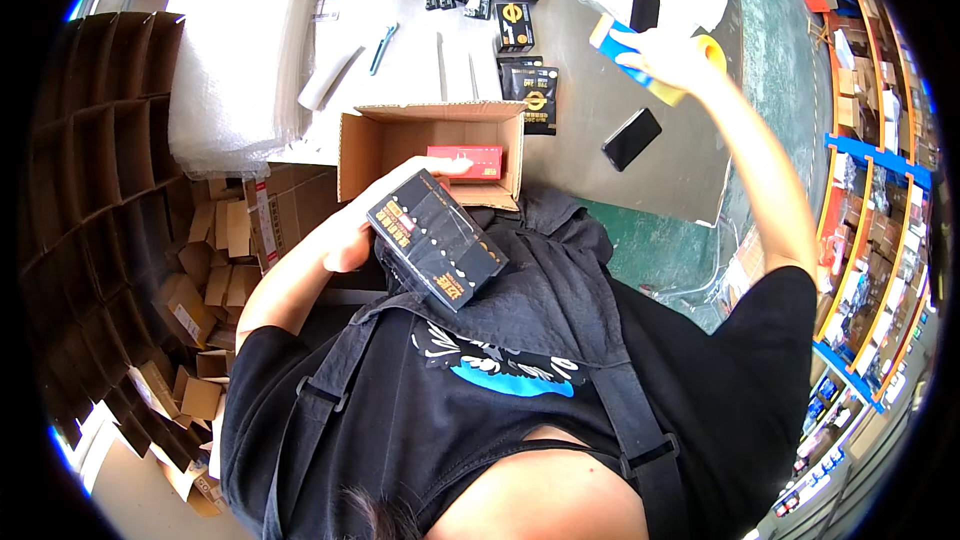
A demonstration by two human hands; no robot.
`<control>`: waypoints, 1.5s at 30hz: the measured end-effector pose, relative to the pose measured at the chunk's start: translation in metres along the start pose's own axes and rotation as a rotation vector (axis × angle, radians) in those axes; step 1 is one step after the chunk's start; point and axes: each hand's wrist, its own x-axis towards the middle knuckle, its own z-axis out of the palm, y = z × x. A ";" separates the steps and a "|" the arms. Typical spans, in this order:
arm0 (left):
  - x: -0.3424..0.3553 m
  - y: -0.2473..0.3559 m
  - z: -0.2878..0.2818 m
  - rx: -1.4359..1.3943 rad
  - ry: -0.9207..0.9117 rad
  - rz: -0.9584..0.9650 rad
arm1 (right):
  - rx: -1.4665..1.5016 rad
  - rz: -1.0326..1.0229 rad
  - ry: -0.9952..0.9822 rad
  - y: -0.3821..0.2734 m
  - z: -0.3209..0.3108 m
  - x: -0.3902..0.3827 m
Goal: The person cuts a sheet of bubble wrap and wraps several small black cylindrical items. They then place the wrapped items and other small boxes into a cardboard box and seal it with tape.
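My left hand is wrapped round a black box with gold and orange print, which is tilted in front of my apron. Its fingers reach past the box over the near part of an open cardboard carton. Inside the carton lies a red box, close to my fingertips. Out to the right, my right hand is closed on what looks like a blue and yellow tape dispenser, with a yellow ring at its right end. My palm hides part of it.
On the metal table are a phone, a dark rectangular item, black pouches, small black boxes and a blue pen-like cutter. Bubble wrap lies left. Cartons stand below it; shelving is right.
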 end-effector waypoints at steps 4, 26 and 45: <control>-0.010 -0.004 0.005 0.087 0.157 -0.046 | 0.304 0.456 0.124 0.001 0.114 0.073; -0.019 0.010 -0.073 0.786 0.451 0.310 | 0.822 -0.278 0.433 -0.204 -0.074 -0.048; 0.014 -0.093 -0.102 0.774 0.283 -0.829 | 0.585 -0.108 0.601 -0.281 0.043 -0.078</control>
